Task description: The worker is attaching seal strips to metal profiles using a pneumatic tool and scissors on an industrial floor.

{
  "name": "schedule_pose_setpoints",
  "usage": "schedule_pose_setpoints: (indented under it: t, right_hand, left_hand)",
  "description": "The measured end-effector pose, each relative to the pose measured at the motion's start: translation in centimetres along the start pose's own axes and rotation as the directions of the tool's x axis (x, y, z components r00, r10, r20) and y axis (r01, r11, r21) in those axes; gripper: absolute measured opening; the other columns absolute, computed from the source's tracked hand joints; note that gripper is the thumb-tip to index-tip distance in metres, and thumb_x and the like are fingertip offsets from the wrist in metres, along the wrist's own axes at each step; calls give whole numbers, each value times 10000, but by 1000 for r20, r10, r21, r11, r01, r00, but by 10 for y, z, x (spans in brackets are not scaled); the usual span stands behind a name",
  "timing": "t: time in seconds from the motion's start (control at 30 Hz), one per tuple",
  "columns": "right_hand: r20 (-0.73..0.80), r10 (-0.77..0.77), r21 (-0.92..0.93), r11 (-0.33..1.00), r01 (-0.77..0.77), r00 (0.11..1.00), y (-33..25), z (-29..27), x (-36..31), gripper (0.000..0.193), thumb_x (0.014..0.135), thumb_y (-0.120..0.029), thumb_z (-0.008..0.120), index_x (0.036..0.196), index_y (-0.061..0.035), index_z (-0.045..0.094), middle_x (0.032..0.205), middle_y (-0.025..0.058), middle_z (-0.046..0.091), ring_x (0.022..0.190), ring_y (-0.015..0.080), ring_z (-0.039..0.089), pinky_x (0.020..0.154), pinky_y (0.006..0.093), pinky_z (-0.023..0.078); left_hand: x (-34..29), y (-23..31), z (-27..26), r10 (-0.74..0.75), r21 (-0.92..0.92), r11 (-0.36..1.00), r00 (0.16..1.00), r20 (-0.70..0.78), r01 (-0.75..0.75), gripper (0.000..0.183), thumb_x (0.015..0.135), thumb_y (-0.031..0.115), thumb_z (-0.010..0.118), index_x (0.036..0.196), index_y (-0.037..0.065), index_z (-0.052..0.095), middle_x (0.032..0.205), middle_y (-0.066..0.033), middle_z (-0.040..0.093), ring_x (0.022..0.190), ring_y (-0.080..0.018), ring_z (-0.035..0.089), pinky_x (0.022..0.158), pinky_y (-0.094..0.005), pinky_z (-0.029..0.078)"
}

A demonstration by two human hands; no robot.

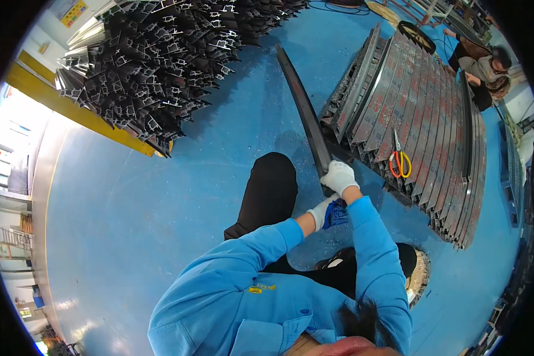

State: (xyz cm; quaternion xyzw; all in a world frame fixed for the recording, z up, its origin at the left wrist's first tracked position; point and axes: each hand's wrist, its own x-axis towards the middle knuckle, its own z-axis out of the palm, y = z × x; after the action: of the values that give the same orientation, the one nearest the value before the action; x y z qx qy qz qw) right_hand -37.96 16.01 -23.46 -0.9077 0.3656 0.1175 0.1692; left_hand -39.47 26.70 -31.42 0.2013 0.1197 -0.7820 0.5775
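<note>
A long dark metal profile [306, 115] stretches away from me above the blue floor, its near end at my hands. My right hand [340, 177], in a white glove, is closed around the profile close to that end. Just below, my left hand [324, 213], also gloved in white, is curled beside the profile's end. Blue material [336, 215] shows at its fingers; whether this is the glove's coating or a held thing I cannot make out. Scissors [400, 157] with one orange and one yellow handle lie on a stack of profiles [421, 113] to the right.
A large heap of black profiles [154, 59] rests at the upper left, ends toward me, above a yellow beam [83, 110]. Another person [483, 68] crouches behind the right stack. My knee [270, 184] rises left of the profile. A round black ring [416, 37] lies beyond the stack.
</note>
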Motion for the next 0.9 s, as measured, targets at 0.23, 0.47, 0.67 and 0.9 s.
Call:
schedule_pose_setpoints:
  t: [0.23, 0.47, 0.67, 0.9]
  right_hand:
    - [-316, -83, -187, 982, 24, 945, 8, -69, -16, 314, 676, -273, 627, 841, -11, 572, 802, 169, 644, 728, 355, 625, 655, 408, 499]
    - [-370, -166, -331, 943, 37, 914, 22, -137, -104, 303, 655, -254, 652, 832, -33, 546, 753, 166, 614, 674, 346, 605, 610, 405, 482]
    - [-423, -251, -416, 908, 60, 870, 61, -130, -196, 383, 624, -209, 683, 904, -28, 495, 775, 134, 543, 623, 327, 560, 569, 399, 453]
    - [-547, -88, -303, 948, -99, 832, 95, -123, -315, 441, 620, -166, 675, 998, -44, 484, 842, 119, 516, 691, 331, 527, 614, 385, 424]
  left_hand:
    - [18, 69, -68, -181, 284, 944, 983, 29, 166, 317, 885, 318, 515, 1015, 36, 579, 1020, -139, 629, 902, -252, 593, 829, -342, 482]
    - [25, 157, 73, 340, 14, 939, 918, -205, -344, 654, 844, 565, 531, 1184, 6, 523, 1102, -189, 569, 987, -347, 559, 910, -450, 439]
    - [41, 110, 100, 223, 114, 966, 971, 80, -231, 423, 808, 400, 638, 1034, 46, 583, 1034, -161, 609, 876, -296, 588, 792, -406, 478]
    - [3, 38, 186, 168, 312, 929, 978, 126, -199, 396, 792, 271, 661, 1076, 9, 575, 1016, -164, 619, 851, -287, 618, 775, -404, 501]
